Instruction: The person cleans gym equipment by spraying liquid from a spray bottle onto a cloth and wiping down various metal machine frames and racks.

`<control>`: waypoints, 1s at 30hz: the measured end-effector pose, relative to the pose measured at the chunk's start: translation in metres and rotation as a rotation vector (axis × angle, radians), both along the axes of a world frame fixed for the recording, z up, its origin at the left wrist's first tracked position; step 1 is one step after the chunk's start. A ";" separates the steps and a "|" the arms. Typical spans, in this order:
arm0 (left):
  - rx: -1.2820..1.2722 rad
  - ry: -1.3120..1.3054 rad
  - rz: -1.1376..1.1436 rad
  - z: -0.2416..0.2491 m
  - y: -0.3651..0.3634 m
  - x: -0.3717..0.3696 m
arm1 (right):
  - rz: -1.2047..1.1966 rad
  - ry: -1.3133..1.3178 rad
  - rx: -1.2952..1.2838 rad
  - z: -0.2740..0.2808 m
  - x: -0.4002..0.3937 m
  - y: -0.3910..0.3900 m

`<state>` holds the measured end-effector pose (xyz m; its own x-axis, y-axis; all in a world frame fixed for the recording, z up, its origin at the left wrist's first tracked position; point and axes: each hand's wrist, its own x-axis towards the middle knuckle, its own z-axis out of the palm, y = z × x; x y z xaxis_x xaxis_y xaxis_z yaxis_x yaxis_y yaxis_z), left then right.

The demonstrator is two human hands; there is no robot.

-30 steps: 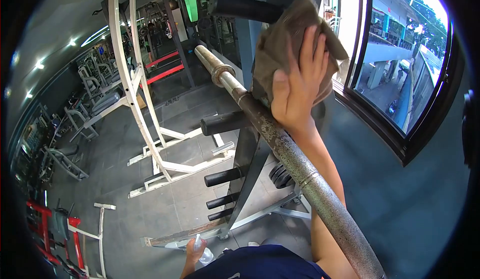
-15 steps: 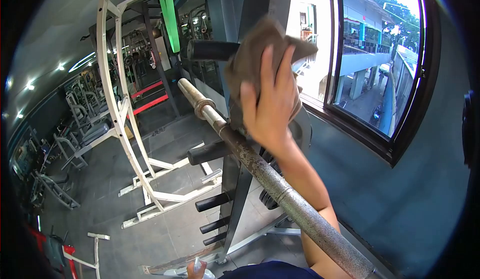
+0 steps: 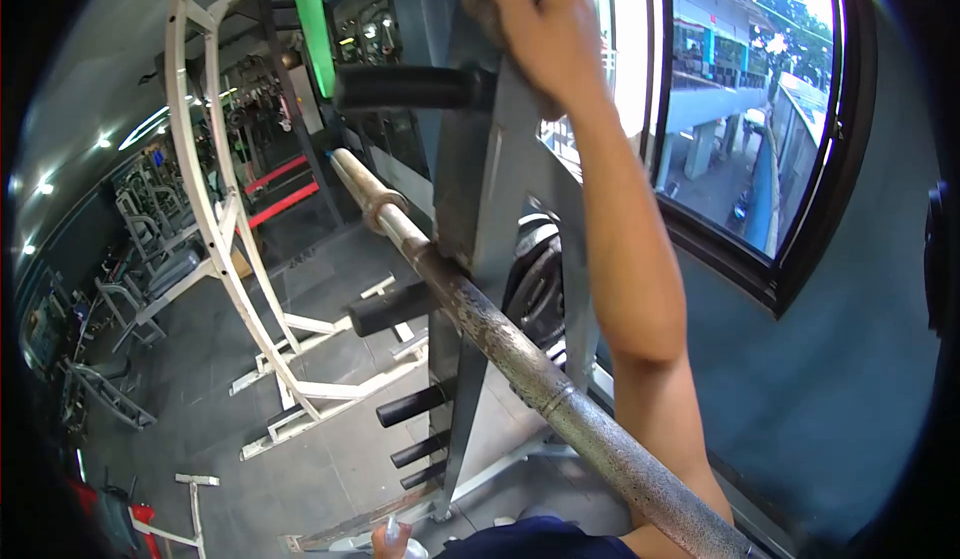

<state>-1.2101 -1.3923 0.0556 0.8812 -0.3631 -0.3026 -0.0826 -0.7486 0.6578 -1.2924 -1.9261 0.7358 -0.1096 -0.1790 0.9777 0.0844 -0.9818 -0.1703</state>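
Observation:
My right hand (image 3: 556, 39) is raised at the top edge, its fingers partly out of frame. It presses a brown cloth (image 3: 484, 1) to the upper part of a dark metal weight rack upright (image 3: 508, 159). Just below the hand, a black peg (image 3: 410, 89) sticks out to the left. A worn, speckled barbell (image 3: 570, 409) crosses in front of the upright and under my right arm. At the bottom edge, my left hand (image 3: 384, 539) is closed around a whitish bottle (image 3: 412, 549), most of which is cut off.
More black pegs (image 3: 415, 405) project left from the rack. A white steel frame (image 3: 235, 279) stands on the grey floor at left, a green band (image 3: 314, 29) hanging beside it. A dark-framed window (image 3: 740, 109) is in the blue wall at right; gym machines (image 3: 150, 229) fill the far left.
My right hand and the cloth have moved up, toward the top of the upright and partly out of view. The view has shifted slightly. My left hand stays low with the bottle.

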 end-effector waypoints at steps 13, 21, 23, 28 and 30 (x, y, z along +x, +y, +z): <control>-0.381 -0.090 -0.196 0.041 -0.028 0.001 | -0.653 0.126 -0.047 -0.336 -0.023 -0.070; -0.371 -0.109 -0.141 0.046 -0.016 -0.011 | -0.290 0.291 0.279 -0.392 -0.060 -0.082; -0.354 -0.094 -0.126 0.046 -0.012 -0.009 | -0.319 0.215 0.187 -0.333 -0.040 -0.088; -0.279 -0.074 -0.066 0.020 0.005 -0.003 | -0.444 0.224 -0.115 -0.216 -0.029 -0.051; -0.199 -0.131 -0.126 0.009 0.007 0.002 | -0.538 0.246 -0.111 -0.237 -0.028 -0.061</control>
